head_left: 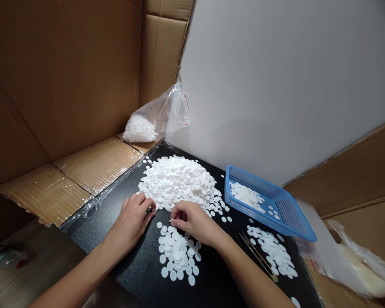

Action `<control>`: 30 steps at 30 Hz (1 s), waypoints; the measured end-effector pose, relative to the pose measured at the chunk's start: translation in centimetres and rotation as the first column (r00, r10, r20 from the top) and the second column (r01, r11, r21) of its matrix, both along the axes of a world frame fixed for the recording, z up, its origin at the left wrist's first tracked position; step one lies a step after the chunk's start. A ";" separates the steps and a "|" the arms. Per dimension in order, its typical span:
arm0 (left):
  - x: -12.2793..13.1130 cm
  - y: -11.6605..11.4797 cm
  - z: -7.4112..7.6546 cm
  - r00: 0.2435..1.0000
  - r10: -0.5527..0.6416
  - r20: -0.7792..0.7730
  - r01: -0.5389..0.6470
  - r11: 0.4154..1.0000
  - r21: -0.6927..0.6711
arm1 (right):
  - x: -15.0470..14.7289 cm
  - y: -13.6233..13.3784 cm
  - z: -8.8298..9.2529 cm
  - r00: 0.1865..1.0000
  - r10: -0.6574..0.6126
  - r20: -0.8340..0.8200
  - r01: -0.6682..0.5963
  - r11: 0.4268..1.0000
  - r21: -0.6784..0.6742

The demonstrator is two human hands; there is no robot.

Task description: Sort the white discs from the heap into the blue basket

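Note:
A large heap of small white discs (179,179) lies on the black table (134,273). At its near left edge is my left hand (136,216), fingers curled with the tips close together; whatever they pinch is too small to make out. My right hand (192,220) is at the heap's near edge, thumb and forefinger pinching a white disc (171,220). Just below my right hand spreads a smaller group of white discs (178,254). Another group of discs (272,250) lies to the right, beside metal tweezers (258,256).
A blue basket (295,233) with some discs inside stands at the right, near the grey wall. Behind the heap, a clear bag of white pieces (141,128) rests against cardboard. Cardboard (99,164) lines the table's left edge. Another plastic bag (368,269) sits far right.

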State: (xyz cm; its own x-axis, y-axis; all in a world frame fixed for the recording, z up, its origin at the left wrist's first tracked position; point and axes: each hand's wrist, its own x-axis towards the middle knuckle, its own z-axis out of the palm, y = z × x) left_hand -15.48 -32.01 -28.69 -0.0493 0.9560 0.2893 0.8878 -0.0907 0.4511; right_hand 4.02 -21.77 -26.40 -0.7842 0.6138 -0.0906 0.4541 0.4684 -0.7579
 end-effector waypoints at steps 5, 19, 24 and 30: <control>0.2 0.5 -0.2 0.998 -0.009 -0.058 0.010 1.000 0.026 | 0.0 -0.2 0.1 0.999 0.031 -0.044 -0.028 0.997 0.069; 0.6 0.2 0.5 0.984 -0.130 0.123 0.124 0.991 0.050 | 0.6 0.1 1.2 0.998 0.041 -0.038 -0.032 0.978 0.208; 0.1 0.2 0.7 0.982 -0.067 0.179 0.055 0.996 0.070 | -0.3 -0.2 -0.2 0.992 -0.088 -0.093 0.111 0.955 0.277; 0.1 0.4 0.1 0.988 -0.084 0.130 0.080 0.996 0.033 | -0.9 -0.4 -0.7 0.992 -0.092 -0.092 0.113 0.959 0.260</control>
